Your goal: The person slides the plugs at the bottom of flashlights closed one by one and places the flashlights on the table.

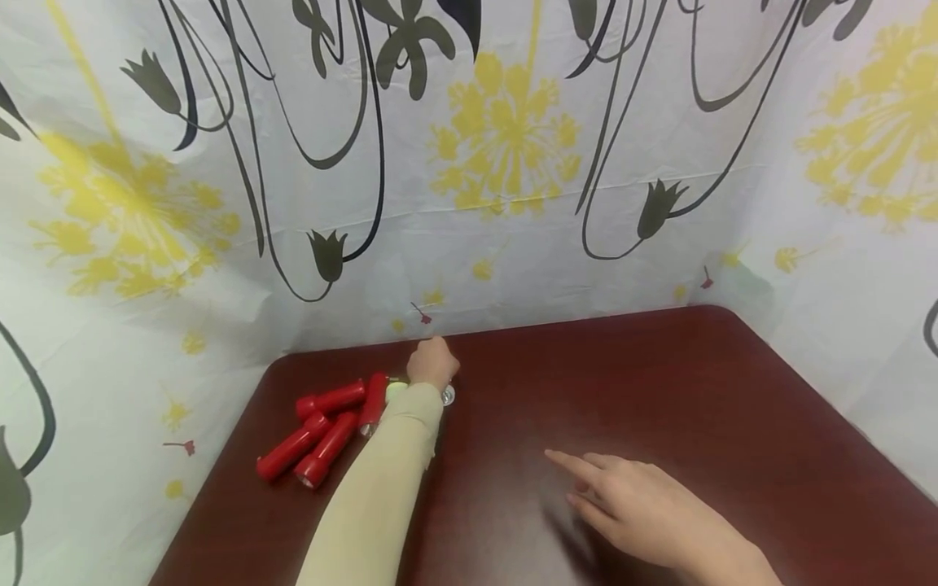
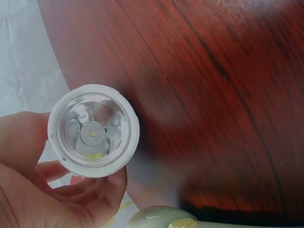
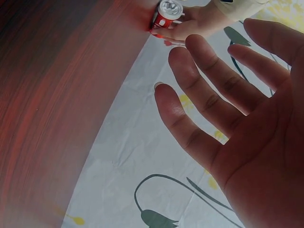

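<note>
My left hand [image 1: 434,365] grips a flashlight [image 2: 93,131] near the table's far edge. Its clear lens and white rim face the camera in the left wrist view. A red body below that rim shows on the flashlight [image 3: 164,18] in the right wrist view, with the thumb and fingers around it. Over the front of the table hovers my right hand [image 1: 645,505], fingers spread and palm bare, touching nothing. To the left of the left forearm lie several red flashlights [image 1: 330,399], close together at different angles.
A pale green object [image 1: 396,389], partly hidden by the left sleeve, sits beside the flashlights; its kind is unclear. The dark red-brown wooden table [image 1: 586,382] has rounded far corners. White cloth [image 1: 513,268] with flower prints hangs behind and at both sides.
</note>
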A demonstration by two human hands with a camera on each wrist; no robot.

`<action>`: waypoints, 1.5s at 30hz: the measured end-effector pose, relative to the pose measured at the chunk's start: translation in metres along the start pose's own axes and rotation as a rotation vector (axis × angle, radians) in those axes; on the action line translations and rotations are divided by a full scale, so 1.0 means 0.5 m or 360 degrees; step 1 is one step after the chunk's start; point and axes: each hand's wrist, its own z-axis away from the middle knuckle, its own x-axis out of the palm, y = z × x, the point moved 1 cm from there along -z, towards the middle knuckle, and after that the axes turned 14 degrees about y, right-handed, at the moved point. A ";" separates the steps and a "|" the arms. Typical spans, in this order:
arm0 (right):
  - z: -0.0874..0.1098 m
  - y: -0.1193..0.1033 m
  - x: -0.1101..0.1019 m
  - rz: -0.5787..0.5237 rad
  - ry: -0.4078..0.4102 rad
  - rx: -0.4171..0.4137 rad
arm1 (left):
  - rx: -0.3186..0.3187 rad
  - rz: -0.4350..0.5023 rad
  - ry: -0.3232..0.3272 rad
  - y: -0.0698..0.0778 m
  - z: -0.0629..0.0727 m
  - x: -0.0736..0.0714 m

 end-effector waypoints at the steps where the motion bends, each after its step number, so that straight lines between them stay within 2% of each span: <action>1: 0.000 0.000 -0.001 -0.0002 -0.0003 0.0000 | -0.0002 0.0001 -0.0010 0.000 0.000 -0.001; 2: 0.000 0.000 -0.001 0.0000 -0.0001 -0.0001 | -0.0006 0.0005 -0.0020 0.000 0.001 -0.002; 3: 0.001 0.000 -0.001 -0.0001 0.0002 -0.0002 | -0.0032 0.0007 -0.0054 0.009 0.010 -0.018; 5: 0.002 0.000 -0.001 -0.0002 -0.0004 -0.0002 | -0.0031 0.0023 -0.0071 0.008 0.014 -0.020; 10: 0.004 0.001 -0.002 0.0006 0.0000 -0.0022 | 0.0031 0.0024 -0.0068 0.009 0.028 -0.038; 17: -0.001 0.003 -0.010 0.0082 0.0092 -0.0066 | 0.0197 0.0025 0.0093 0.020 0.042 -0.097; 22: -0.010 0.007 -0.016 0.0143 0.0199 -0.0105 | 0.0337 -0.0001 0.0169 0.032 0.078 -0.148; 27: -0.013 0.017 -0.022 0.0163 0.0244 -0.0047 | 0.0406 0.0054 0.0142 0.033 0.144 -0.192; 33: -0.020 0.025 -0.022 0.0168 0.0300 -0.0027 | 0.0389 0.0132 0.0109 0.015 0.250 -0.238; 38: -0.018 0.022 -0.018 0.0174 0.0326 -0.0030 | 0.0446 0.0227 0.0117 -0.001 0.343 -0.260; 42: -0.016 0.016 -0.015 0.0165 0.0315 -0.0034 | 0.0485 0.0254 0.0129 -0.017 0.399 -0.270; 45: -0.015 0.012 -0.014 0.0161 0.0319 -0.0032 | 0.0420 0.0259 0.0092 -0.031 0.430 -0.273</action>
